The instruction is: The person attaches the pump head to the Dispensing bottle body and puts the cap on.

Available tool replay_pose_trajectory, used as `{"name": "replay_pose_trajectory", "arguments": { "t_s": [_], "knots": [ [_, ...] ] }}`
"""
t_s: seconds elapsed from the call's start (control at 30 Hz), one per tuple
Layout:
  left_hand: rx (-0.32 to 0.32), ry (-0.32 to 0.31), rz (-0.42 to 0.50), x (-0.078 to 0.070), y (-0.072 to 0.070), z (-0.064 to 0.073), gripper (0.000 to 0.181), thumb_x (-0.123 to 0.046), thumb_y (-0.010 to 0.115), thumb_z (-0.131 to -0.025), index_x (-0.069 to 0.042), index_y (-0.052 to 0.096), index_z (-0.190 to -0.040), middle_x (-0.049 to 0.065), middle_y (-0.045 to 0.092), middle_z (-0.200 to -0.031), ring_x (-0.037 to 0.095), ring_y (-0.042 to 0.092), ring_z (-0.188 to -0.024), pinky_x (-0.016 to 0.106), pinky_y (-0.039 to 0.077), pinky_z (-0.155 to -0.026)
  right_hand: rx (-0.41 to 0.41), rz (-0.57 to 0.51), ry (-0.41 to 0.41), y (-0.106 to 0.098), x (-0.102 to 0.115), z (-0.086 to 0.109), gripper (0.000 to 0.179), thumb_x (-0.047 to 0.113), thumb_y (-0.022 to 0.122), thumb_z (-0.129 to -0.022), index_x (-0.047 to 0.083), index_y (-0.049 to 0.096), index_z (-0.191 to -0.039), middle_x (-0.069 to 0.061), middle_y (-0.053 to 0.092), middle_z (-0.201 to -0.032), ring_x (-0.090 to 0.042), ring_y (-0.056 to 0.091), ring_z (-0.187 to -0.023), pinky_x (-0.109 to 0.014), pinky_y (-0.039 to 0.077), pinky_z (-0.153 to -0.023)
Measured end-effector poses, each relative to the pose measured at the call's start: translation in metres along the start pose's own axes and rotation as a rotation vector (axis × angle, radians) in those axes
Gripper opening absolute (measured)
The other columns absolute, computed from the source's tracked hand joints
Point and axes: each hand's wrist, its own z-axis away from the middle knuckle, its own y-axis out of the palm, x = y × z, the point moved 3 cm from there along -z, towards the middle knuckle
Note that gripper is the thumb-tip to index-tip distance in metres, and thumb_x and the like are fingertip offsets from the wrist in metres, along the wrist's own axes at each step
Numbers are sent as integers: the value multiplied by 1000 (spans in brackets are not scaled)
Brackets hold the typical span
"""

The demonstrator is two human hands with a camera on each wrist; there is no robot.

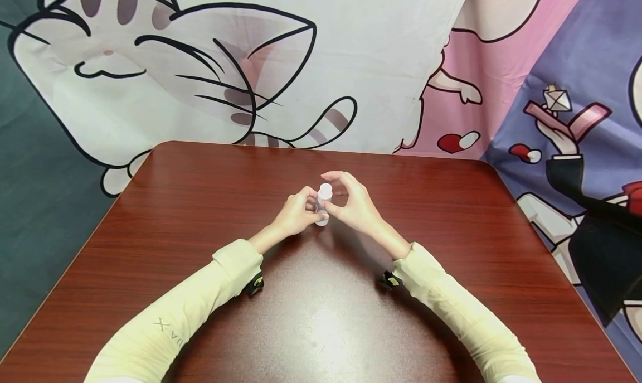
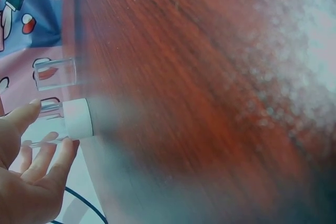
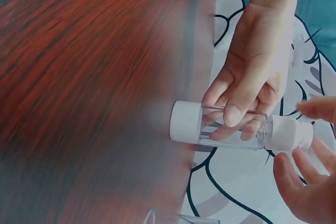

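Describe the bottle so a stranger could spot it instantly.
On the reddish-brown table, follow the pale sleeves towards its far edge. Between the left hand, which holds it, and the right hand is the upright bottle. Unlike the wholly clear cylinder nearby, it has a white base and white top.

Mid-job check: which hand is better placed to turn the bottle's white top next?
Probably the right hand: its thumb and fingers are spread around the white top, while the left hand is occupied gripping the clear body lower down.
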Motion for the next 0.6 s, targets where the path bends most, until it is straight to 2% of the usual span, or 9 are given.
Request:
{"name": "replay_pose_trajectory", "arguments": {
  "t_s": [0.03,0.13,0.33,0.6],
  "knots": [
    [-7,27,2,0,-1,1,38,-7,78,-79,2,52,-106,21,71,-103,27,71,-96,30,59,-81,7,-2,-8,0,1,0,52,-1,74,-77,5,55,-125,-10,61,-120,-23,63,-105,-39,56,-89],
    [-12,54,2,0,-1,2,37,-8,78,-78,1,52,-104,21,71,-101,24,72,-93,28,59,-79,23,3,-11,1,3,0,51,-6,68,-78,3,56,-126,-13,62,-123,-25,62,-110,-43,53,-93],
    [-3,14,-36,-1,1,-1,39,-5,77,-78,4,52,-107,22,70,-104,30,71,-96,33,58,-82,28,13,43,1,5,2,46,-8,62,-80,5,58,-124,-14,66,-118,-27,67,-104,-41,54,-92],
    [-5,1,-53,-1,0,0,39,-5,77,-79,3,52,-107,22,71,-103,30,71,-95,34,58,-81,25,-4,88,1,4,2,43,-8,61,-82,6,59,-123,-14,68,-112,-27,69,-93,-36,59,-79]
  ]
}}
